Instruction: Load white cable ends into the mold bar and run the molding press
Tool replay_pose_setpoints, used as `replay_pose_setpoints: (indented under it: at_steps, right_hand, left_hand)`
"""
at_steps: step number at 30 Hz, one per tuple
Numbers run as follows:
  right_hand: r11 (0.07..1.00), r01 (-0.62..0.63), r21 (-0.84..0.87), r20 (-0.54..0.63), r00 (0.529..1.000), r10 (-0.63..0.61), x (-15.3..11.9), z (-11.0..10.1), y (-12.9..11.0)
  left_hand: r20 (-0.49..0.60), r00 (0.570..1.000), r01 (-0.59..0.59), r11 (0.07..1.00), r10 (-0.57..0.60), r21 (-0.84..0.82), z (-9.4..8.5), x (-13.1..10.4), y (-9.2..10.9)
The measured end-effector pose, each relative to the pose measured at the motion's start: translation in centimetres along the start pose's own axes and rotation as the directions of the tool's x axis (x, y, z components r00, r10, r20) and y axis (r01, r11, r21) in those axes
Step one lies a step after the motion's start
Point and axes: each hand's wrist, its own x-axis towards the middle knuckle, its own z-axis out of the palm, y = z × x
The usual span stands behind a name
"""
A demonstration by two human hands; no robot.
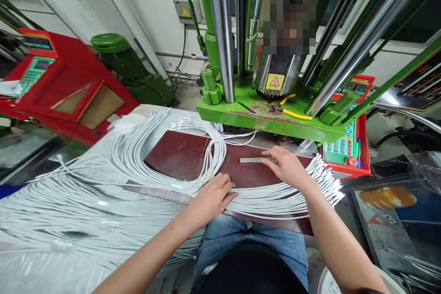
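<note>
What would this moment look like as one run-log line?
Left hand: on white cables | right hand: holding small metal piece | reddish-brown board: under cables | yellow-handled pliers: on green press

Cables (pixel 265 200) on a board (pixel 255 179) before the press (pixel 272 124), more cables (pixel 93 216) to the left.

Green plate (pixel 262 123) and white cables (pixel 268 200) hem in passable room.

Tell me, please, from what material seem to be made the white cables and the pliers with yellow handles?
White cables: probably a plastic jacket, smooth with slight sheen; they bend in even curves.
Pliers: handles covered in plastic or rubber, judging by the bright, even yellow; the dark head looks like metal.
</note>
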Motion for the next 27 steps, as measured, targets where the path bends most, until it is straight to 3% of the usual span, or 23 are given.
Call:
replay_pose_setpoints:
  at_steps: [3, 9, 11, 17, 22, 27]
  right_hand:
    - [0.999, 0.017, 0.034, 0.106, 0.994, -0.020, -1.0, 0.2, -1.4]
    - [1.000, 0.026, -0.017, 0.309, 0.951, -0.020, -2.8, 1.3, -3.4]
    - [0.999, 0.015, -0.044, 0.333, 0.943, 0.000, -2.9, 1.7, -3.7]
    - [0.999, 0.038, -0.037, 0.400, 0.916, -0.020, -2.2, 2.3, -4.4]
    - [0.998, 0.044, -0.048, 0.445, 0.895, -0.018, -1.6, 2.6, -4.5]
    - [0.997, -0.001, -0.075, 0.374, 0.927, 0.029, -1.0, 3.0, -4.1]
  left_hand:
    - [-0.054, 0.998, 0.041, 0.998, -0.043, -0.046, -0.5, 0.2, -1.0]
    - [-0.205, 0.961, 0.116, 0.943, -0.186, -0.313, -2.7, -1.4, -2.6]
    - [-0.230, 0.953, 0.120, 0.943, -0.197, -0.312, -2.8, -2.3, -2.6]
    - [-0.168, 0.974, 0.097, 0.951, -0.152, -0.295, -1.5, -3.7, -1.9]
    - [-0.217, 0.949, 0.141, 0.923, -0.230, -0.359, -1.7, -4.3, -1.8]
    - [-0.218, 0.953, 0.122, 0.922, -0.212, -0.367, -1.6, -4.0, -1.8]
